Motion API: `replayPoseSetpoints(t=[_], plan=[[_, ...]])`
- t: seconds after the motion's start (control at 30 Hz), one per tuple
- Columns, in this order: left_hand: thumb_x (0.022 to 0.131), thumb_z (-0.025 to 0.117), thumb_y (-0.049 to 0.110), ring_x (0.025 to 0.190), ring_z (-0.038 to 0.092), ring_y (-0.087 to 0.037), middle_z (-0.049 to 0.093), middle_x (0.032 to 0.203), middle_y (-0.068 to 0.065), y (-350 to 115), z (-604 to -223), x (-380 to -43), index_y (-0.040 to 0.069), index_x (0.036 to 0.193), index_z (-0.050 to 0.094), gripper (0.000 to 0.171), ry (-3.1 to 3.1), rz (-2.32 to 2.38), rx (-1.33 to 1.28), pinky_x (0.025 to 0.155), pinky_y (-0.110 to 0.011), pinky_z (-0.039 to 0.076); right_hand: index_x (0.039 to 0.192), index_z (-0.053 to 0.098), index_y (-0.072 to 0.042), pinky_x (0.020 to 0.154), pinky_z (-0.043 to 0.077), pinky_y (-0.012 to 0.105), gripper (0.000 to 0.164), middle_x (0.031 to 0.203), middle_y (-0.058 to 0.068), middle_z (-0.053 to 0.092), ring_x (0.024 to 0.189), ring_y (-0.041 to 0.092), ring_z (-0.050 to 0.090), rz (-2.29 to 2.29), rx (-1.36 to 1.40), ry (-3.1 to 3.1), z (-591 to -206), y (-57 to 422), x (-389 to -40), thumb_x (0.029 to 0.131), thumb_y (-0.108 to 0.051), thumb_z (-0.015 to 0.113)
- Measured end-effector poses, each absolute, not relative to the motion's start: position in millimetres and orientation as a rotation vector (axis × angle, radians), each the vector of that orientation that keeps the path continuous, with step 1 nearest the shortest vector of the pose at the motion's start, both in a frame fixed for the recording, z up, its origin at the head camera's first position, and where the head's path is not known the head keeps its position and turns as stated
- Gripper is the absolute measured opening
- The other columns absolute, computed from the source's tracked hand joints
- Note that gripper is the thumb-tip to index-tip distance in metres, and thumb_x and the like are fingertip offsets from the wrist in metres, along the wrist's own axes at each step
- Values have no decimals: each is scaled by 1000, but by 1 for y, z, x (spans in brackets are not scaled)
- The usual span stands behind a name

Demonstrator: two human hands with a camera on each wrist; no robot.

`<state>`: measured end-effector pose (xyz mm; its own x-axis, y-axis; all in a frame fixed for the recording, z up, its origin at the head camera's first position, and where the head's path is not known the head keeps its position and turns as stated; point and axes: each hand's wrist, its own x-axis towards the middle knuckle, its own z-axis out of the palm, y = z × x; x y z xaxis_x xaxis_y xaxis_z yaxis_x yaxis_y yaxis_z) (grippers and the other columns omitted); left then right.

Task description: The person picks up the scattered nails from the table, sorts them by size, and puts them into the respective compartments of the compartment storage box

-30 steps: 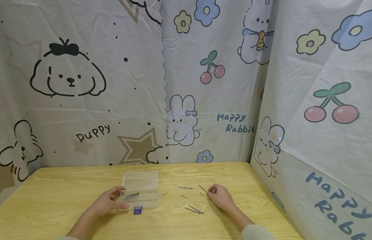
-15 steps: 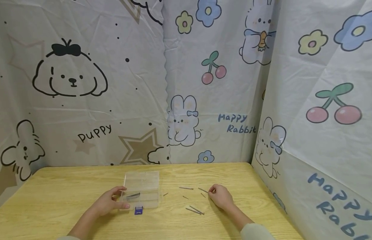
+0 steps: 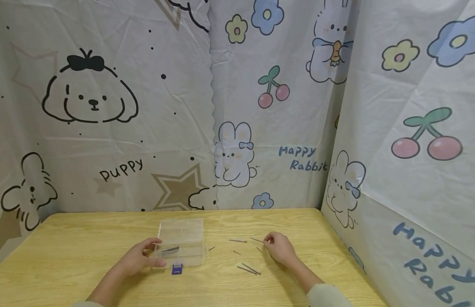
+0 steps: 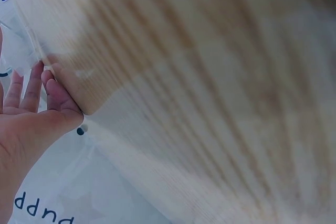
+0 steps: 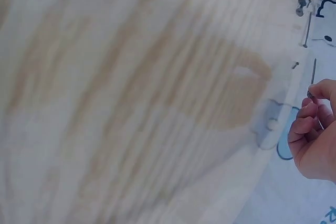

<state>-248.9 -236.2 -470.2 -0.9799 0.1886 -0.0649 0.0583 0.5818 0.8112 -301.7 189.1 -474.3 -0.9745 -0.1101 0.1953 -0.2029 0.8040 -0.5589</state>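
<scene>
A clear plastic box [image 3: 181, 231] with a blue latch [image 3: 177, 269] stands open on the table, a few dark nails [image 3: 170, 250] in its front part. My left hand [image 3: 139, 258] holds the box at its left side, thumb at the front corner and fingers further back. Between thumb and fingertips, my right hand [image 3: 280, 248] pinches a nail [image 3: 256, 240] by its head end, the shank pointing left. In the right wrist view this nail [image 5: 314, 72] sticks out past the thumb. Close below it lies a short nail [image 3: 259, 250].
Two long nails [image 3: 249, 269] lie together near the front, and another long nail [image 3: 237, 241] lies further back. Small nails [image 3: 211, 248] are scattered between box and right hand. Printed cloth [image 3: 183, 128] hangs behind the wooden table [image 3: 87, 243] and along its right side.
My right hand has moved slightly left and back with the pinched nail, which now lies at a flatter angle. The left hand stays at the box.
</scene>
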Motion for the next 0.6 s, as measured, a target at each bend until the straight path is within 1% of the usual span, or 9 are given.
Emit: replayPoseSetpoints(t=[0.07, 0.23, 0.43, 0.6], plan=[[74, 79, 30, 108, 52, -45, 49, 126, -29, -236, -471, -249, 0, 133, 44, 75, 2668, 1351, 206, 88, -55, 46, 84, 65, -7, 56, 36, 24, 7, 70, -1, 53, 63, 11, 45, 931, 270, -2831, -473, 186, -302, 85, -13, 61], [75, 79, 30, 110, 50, -48, 48, 128, -31, -237, -472, -249, 1, 133, 44, 74, 2663, 1354, 205, 88, -55, 46, 85, 65, -7, 55, 36, 23, 8, 70, -1, 52, 62, 11, 44, 966, 305, -2831, -471, 178, -303, 86, -12, 60], [76, 78, 29, 114, 46, -52, 44, 130, -35, -237, -472, -248, -2, 132, 43, 73, 2635, 1394, 253, 92, -55, 45, 84, 65, -8, 55, 37, 22, 7, 71, -1, 53, 63, 10, 44, 988, 377, -2827, -468, 167, -304, 87, -12, 59], [76, 78, 29, 117, 45, -51, 44, 132, -35, -237, -471, -247, -1, 132, 43, 73, 2642, 1401, 250, 94, -55, 44, 85, 65, -8, 56, 37, 22, 7, 72, -2, 53, 64, 10, 44, 1016, 397, -2829, -465, 157, -305, 87, -12, 59]])
